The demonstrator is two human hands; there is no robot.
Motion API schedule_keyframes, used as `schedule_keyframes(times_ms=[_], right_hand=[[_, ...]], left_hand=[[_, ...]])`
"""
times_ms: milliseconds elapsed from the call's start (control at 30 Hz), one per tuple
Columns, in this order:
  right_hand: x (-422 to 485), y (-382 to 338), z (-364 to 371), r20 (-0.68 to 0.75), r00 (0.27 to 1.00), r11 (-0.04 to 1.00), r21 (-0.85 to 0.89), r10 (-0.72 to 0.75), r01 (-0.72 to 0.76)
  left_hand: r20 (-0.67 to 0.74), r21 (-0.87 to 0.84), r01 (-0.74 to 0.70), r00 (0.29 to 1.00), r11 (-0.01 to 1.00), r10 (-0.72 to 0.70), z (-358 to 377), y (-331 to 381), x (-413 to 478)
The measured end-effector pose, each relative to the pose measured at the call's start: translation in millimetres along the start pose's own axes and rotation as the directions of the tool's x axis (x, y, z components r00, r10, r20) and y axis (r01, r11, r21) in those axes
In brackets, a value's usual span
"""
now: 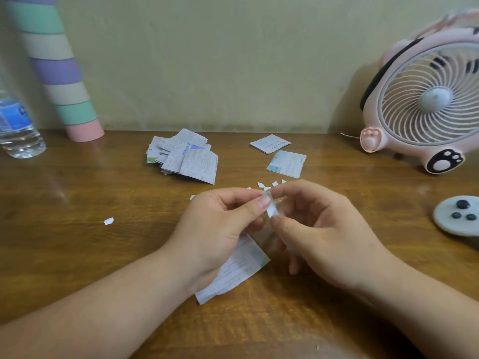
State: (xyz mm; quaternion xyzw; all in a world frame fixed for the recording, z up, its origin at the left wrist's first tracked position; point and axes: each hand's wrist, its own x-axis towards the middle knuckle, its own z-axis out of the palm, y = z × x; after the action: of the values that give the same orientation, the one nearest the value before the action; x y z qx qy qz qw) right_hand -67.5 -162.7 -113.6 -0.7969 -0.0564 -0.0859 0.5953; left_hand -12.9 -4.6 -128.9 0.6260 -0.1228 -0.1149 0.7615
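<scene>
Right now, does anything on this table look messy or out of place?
Torn white scraps litter the table beyond the left hand and right hand, which pinch a paper strip; a lone scrap lies far left. The paper pile is jumbled, and the striped tube leans.

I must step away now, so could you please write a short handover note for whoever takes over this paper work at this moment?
Left hand: thumb and forefinger pinch a small white strip. Right hand: pinches the same strip from the other side.
Things: a printed sheet lies beneath the left hand; whether it is held, I cannot tell. A pile of folded sheets sits at the back of the table, two more folded sheets to its right.
Done: small torn scraps lie beyond the hands.
Left: probably finish this strip, then handle the printed sheet.
</scene>
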Motion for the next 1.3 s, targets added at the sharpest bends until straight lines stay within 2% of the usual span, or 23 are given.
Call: schedule_keyframes(times_ms=[233, 567, 1000, 1300], right_hand=[[2.3, -5.2, 4.4, 0.013, 0.997, 0.996, 0.033, 0.078, -0.079], [3.1, -9.8, 7.2, -0.039, 0.996, 0.996, 0.034, 0.086, -0.084], [2.6, -7.9, 8.7, -0.027, 0.997, 0.997, 0.005, 0.075, -0.075], [3.1, -3.2, 9.7, -0.02, 0.998, 0.998, 0.012, 0.058, -0.058]], left_hand=[[0.004, -0.064, -0.039, 0.999, 0.997, 0.04, 0.9, 0.4, -1.8], [0.032, -0.055, -0.03, 0.999, 0.998, 0.032, 1.7, -1.3, -0.6], [0.062, -0.146, 0.011, 0.998, 0.989, -0.001, 0.8, -0.6, 1.3], [0.084, -0.111, 0.018, 0.996, 0.994, -0.009, 0.1, -2.5, 2.7]])
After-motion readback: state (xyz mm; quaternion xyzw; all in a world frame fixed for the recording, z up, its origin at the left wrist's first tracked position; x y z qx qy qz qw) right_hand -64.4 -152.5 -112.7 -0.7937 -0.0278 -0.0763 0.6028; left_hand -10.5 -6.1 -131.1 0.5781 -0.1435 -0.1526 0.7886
